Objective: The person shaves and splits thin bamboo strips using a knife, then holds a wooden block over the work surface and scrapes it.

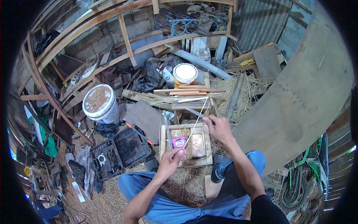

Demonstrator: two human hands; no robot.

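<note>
My left hand (pixel 170 161) pinches the lower end of a thin pale wooden strip (pixel 194 126), which slants up and to the right. In my right hand (pixel 219 128) is a knife (pixel 195 112), its blade pointing left and lying close to the strip's upper part; whether the two touch I cannot tell. Below both hands stands a low wooden frame-like bench (pixel 163 143). On it lie a pink tape measure (pixel 179 142), just above my left fingers, a wooden block (pixel 198 145) and a long flat metal-looking blade (pixel 167 128) at the left side.
Several wooden strips (pixel 190 92) lie stacked beyond the bench. A white-lidded bucket (pixel 185 73) stands behind them. To the left are a larger bucket (pixel 100 102) and an open black tool case (pixel 128 147). A large board (pixel 294 97) leans on the right. Shavings cover the floor.
</note>
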